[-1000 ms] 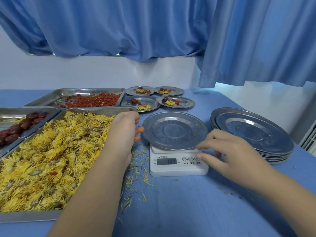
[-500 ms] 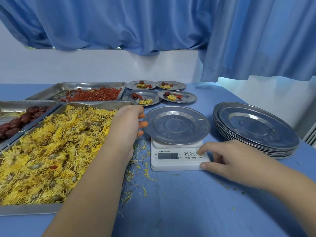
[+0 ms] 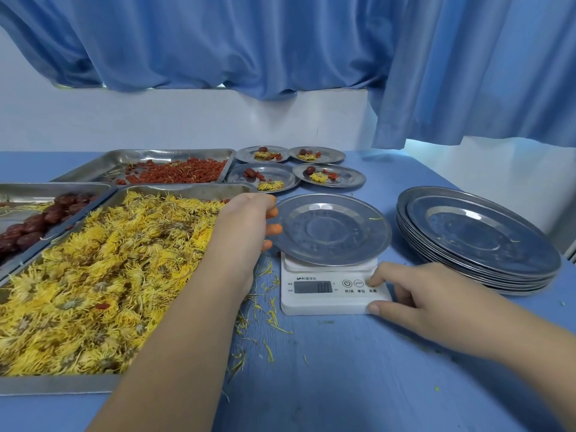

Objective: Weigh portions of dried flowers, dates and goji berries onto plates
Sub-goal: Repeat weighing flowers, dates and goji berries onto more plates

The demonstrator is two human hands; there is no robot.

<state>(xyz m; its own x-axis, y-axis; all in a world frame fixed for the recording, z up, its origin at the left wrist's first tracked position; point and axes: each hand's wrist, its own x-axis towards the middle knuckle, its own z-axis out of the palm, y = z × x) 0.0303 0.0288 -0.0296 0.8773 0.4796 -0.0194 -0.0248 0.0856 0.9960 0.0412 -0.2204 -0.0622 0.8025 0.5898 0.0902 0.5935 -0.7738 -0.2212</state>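
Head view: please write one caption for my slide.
Right hand presses the scale's front panel, reading 0.0 under an empty plate; left hand at its rim.

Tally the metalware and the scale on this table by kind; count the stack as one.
Scale: 1
Trays: 3
Plates with portions: 4
Empty plate: 1
Stack of plates: 1
Total: 10
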